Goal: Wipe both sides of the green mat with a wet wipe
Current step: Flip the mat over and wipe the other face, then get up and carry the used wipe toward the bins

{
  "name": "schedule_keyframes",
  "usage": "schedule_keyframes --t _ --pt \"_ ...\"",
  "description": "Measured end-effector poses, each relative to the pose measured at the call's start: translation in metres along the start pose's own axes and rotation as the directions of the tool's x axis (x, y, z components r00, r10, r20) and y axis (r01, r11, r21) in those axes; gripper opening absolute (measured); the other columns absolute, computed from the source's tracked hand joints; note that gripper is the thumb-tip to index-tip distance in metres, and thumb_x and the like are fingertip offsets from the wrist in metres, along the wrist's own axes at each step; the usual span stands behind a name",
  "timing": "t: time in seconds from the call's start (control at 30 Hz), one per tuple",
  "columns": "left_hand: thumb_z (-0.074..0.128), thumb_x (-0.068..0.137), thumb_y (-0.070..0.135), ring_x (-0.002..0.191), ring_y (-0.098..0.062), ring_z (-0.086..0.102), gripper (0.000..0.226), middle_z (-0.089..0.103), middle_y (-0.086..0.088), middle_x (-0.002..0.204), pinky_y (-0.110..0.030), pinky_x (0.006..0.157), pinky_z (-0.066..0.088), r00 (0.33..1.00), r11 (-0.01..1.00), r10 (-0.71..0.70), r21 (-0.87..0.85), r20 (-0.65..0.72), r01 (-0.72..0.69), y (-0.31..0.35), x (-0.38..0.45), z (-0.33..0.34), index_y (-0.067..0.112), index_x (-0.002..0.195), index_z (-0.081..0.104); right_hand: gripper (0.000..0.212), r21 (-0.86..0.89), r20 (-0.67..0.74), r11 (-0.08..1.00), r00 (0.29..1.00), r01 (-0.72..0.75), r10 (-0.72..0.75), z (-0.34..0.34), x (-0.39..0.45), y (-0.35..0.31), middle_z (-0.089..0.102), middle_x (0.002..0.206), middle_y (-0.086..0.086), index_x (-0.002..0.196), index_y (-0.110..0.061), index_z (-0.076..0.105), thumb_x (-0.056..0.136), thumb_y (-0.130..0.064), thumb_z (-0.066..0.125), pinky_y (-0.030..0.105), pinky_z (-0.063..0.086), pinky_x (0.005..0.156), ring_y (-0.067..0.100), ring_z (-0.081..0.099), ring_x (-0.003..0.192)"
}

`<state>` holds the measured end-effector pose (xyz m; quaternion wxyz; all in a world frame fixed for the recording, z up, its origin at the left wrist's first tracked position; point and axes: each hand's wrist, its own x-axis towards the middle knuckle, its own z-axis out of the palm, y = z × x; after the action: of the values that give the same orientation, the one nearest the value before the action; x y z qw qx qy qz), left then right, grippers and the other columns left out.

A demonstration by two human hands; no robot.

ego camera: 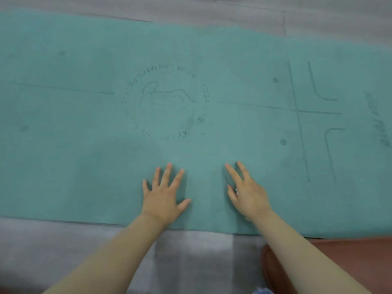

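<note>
mat (212,60) fills the middle of the frame from left edge to right, spread flat on a grey floor (191,251), printed side up with a round logo (163,102) at centre and guide lines toward the right. both hands lie near the lower centre, close to the near edge. left hand (164,194) rests palm down with fingers straight and spread, holding nothing. right hand (247,193) also lies on the mat with fingers mostly straight; a small white glint shows under it by the thumb, maybe the wipe, but i cannot tell. no wipe is plainly in view. risk from here, as i judge it: wiping with too little held under the palm would leave streaks, and a hard push could bunch or slide the mat, so parts go unwiped. a brown object (339,262) sits at lower right.
</note>
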<state>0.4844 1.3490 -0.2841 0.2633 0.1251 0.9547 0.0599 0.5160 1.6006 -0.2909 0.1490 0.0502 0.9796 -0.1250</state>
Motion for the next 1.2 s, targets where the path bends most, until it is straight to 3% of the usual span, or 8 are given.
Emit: schedule_keyframes --t 0.17,0.33,0.53,0.6,0.7,0.87,1.07,1.2 --pt "0.059 0.076 0.077 0.149 -0.032 -0.021 0.114 -0.032 0.002 0.16 -0.068 0.115 0.008 0.969 0.991 -0.104 0.104 0.224 0.082 0.011 0.012 -0.006 0.044 0.151 -0.02 0.076 -0.051 0.288 0.993 0.954 0.102 -0.083 -0.012 -0.004 0.008 -0.019 0.159 0.01 0.153 -0.032 0.005 0.092 -0.044 0.048 0.038 0.047 0.093 0.03 0.047 0.127" --pt "0.065 0.075 0.073 0.149 -0.034 -0.02 0.119 -0.034 0.0 0.159 -0.067 0.116 0.01 0.96 0.987 -0.127 0.124 0.251 0.098 0.016 0.015 -0.013 0.043 0.151 -0.021 0.096 -0.143 0.536 0.975 0.842 0.17 -0.068 -0.039 0.015 -0.004 -0.036 0.15 0.02 0.153 -0.023 -0.008 0.082 -0.003 0.053 0.032 0.046 0.077 0.034 0.06 0.105" --pt "0.071 0.079 0.061 0.15 -0.035 -0.016 0.116 -0.031 0.001 0.16 -0.063 0.117 0.014 0.938 0.98 -0.191 0.109 0.289 0.165 0.026 0.014 -0.021 0.044 0.153 -0.017 0.081 -0.286 0.532 0.934 0.846 0.213 -0.03 -0.044 0.016 -0.009 -0.025 0.155 0.017 0.153 -0.028 -0.005 0.089 0.004 0.033 0.039 0.046 0.093 0.032 0.053 0.119" --pt "0.063 0.093 0.04 0.151 -0.037 -0.01 0.094 -0.023 -0.003 0.163 -0.06 0.117 0.017 0.926 0.972 -0.234 0.061 0.296 0.226 0.041 0.009 -0.037 0.038 0.156 -0.007 0.073 -0.29 0.558 0.942 0.829 0.169 0.024 -0.048 0.02 -0.012 -0.018 0.159 0.011 0.153 -0.034 0.003 0.093 -0.004 0.031 0.039 0.041 0.101 0.031 0.047 0.128" --pt "0.049 0.099 0.031 0.152 -0.035 -0.007 0.074 -0.009 -0.004 0.166 -0.06 0.119 0.009 0.935 0.957 -0.245 -0.09 0.258 0.276 0.065 -0.015 -0.059 0.03 0.158 0.004 0.051 -0.227 0.605 0.963 0.796 0.148 0.021 -0.075 0.032 -0.036 0.021 0.158 0.01 0.147 -0.026 0.037 0.097 -0.013 0.036 0.032 0.032 0.11 0.024 0.041 0.135" --pt "0.045 0.099 0.033 0.152 -0.029 -0.007 0.072 -0.006 -0.002 0.166 -0.049 0.123 0.003 0.941 0.933 -0.296 -0.16 0.164 0.321 0.027 -0.117 -0.106 0.026 0.159 0.004 0.024 0.131 0.39 0.991 0.919 0.011 -0.062 -0.131 -0.003 -0.177 0.069 0.111 0.009 0.095 -0.015 0.074 0.086 -0.011 0.052 0.03 0.049 0.091 0.026 0.061 0.108" --pt "0.048 0.096 0.035 0.152 -0.029 -0.002 0.073 0.0 -0.004 0.166 -0.046 0.123 0.007 0.836 0.791 -0.54 -0.281 0.095 0.543 -0.067 -0.284 -0.207 0.021 0.157 0.011 0.032 0.42 0.178 0.885 0.938 0.2 -0.297 -0.233 -0.093 -0.349 0.055 0.099 0.004 0.088 -0.023 0.055 0.069 0.002 0.049 0.027 0.041 0.082 0.024 0.051 0.098" --pt "0.047 0.095 0.033 0.152 -0.027 0.003 0.07 0.007 -0.002 0.165 -0.044 0.123 0.011 0.763 0.701 -0.645 -0.361 0.044 0.615 -0.105 -0.392 -0.295 0.021 0.156 0.016 0.023 0.491 0.086 0.815 0.913 0.309 -0.398 -0.32 -0.156 -0.428 0.052 0.101 0.004 0.098 -0.012 0.057 0.082 0.003 0.049 0.021 0.031 0.071 0.021 0.05 0.092"
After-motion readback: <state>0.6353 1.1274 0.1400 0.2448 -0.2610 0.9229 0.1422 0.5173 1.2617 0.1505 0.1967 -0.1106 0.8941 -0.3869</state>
